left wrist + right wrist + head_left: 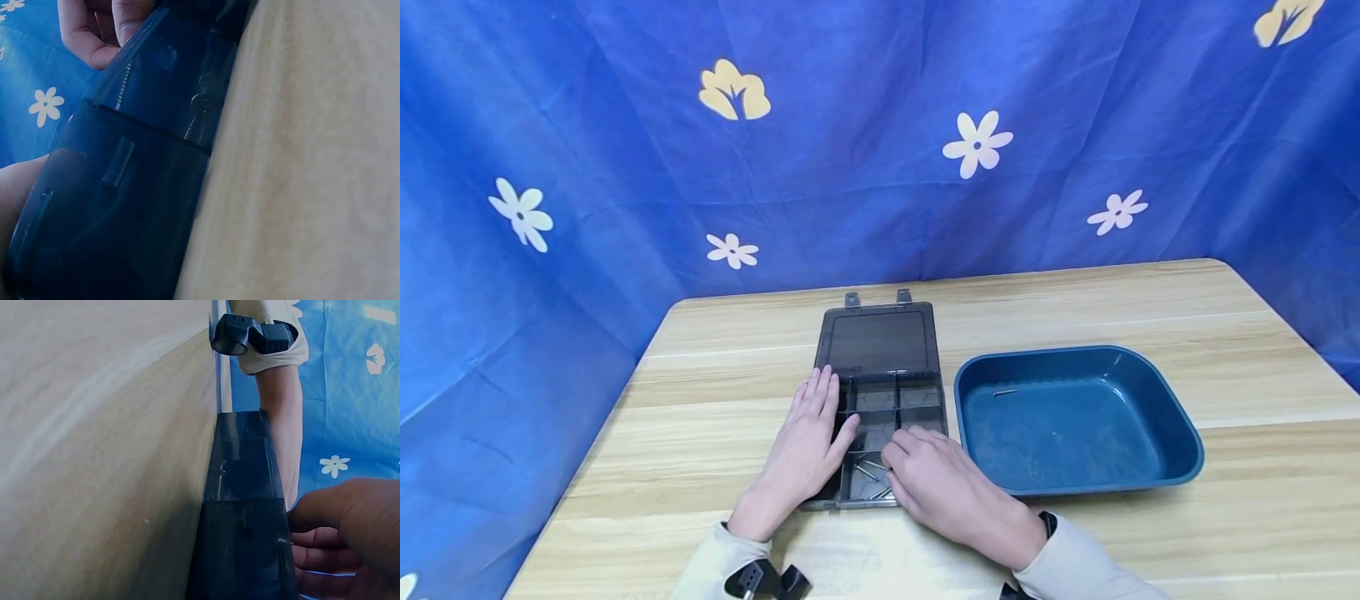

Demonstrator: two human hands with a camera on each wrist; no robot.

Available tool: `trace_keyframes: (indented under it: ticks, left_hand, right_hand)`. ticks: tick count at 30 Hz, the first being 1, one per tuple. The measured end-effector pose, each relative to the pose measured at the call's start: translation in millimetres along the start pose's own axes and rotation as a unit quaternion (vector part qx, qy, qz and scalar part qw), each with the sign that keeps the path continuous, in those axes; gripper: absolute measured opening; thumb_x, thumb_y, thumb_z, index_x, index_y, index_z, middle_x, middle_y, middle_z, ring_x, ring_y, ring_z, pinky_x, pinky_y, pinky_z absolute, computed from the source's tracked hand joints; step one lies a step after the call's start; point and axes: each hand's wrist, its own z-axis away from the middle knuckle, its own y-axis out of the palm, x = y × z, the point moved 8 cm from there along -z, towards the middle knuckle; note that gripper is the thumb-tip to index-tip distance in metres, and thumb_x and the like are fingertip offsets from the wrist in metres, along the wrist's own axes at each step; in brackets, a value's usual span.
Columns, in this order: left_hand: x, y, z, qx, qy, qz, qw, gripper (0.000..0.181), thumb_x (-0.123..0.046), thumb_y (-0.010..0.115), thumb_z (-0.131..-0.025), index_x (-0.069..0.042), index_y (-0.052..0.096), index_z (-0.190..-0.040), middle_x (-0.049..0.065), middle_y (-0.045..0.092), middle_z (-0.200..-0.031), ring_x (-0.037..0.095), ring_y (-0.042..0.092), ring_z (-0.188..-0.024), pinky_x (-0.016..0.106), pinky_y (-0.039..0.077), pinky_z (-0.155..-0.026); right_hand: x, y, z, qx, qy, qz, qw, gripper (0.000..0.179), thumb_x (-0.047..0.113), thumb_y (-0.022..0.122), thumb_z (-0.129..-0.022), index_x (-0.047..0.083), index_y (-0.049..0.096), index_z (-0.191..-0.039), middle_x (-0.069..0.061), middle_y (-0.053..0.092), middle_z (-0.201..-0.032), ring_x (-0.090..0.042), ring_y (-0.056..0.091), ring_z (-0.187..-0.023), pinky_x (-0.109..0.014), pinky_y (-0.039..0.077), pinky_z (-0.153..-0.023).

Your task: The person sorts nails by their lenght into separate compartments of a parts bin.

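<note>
A smoky see-through compartment box (874,432) lies on the table with its lid (880,340) folded back. My left hand (805,437) rests along the box's left side, fingers straight and thumb spread over the dividers. My right hand (943,483) bends its fingers down at the front compartment on the right; the fingertips are hidden, so whether they pinch anything cannot be told. Several metal screws (867,472) lie in that compartment, close by those fingers. In the left wrist view a threaded screw (125,84) shows through the box wall, below the right hand's fingers (94,47).
To the right of the box stands a blue plastic tray (1078,485), with a single screw (1005,392) near its back left. A wooden table (715,433) carries both. Behind it hangs a blue cloth (850,167) with flower prints.
</note>
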Motion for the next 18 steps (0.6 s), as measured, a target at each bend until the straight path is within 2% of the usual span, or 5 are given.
trace_keyframes:
  ticks: [9,14,18]
  left_hand:
    - [-0.3,1.7,0.8,-0.001,0.002,0.001,1.0000,0.066,-0.037,0.043,-0.101,0.011,0.031,-0.145,0.025,0.024,-0.154,0.037,0.019,-0.145,0.047,0.015,-0.120]
    - [0.1,1.8,0.5,-0.001,0.001,0.003,1.0000,0.066,-0.037,0.043,-0.101,0.011,0.030,-0.145,0.025,0.024,-0.155,0.037,0.019,-0.146,0.046,0.015,-0.120]
    - [0.7,1.9,0.5,-0.001,0.002,0.001,1.0000,0.066,-0.037,0.043,-0.101,0.011,0.030,-0.145,0.025,0.023,-0.155,0.037,0.019,-0.145,0.047,0.015,-0.120]
  right_hand:
    - [-3,-3,0.9,-0.003,0.003,0.000,1.0000,0.008,0.021,0.065,-0.088,0.014,0.068,-0.091,0.003,0.064,-0.088,-0.013,0.060,-0.081,-0.029,0.054,-0.075]
    - [-14,-18,-0.2,-0.039,0.010,-0.010,0.9991,0.006,0.016,0.067,-0.086,0.013,0.069,-0.091,0.004,0.065,-0.085,-0.011,0.058,-0.076,-0.026,0.053,-0.069]
    - [-24,-31,-0.2,-0.066,0.018,-0.012,0.9976,0.004,0.014,0.068,-0.085,0.012,0.070,-0.089,0.004,0.064,-0.083,-0.011,0.057,-0.074,-0.027,0.053,-0.069]
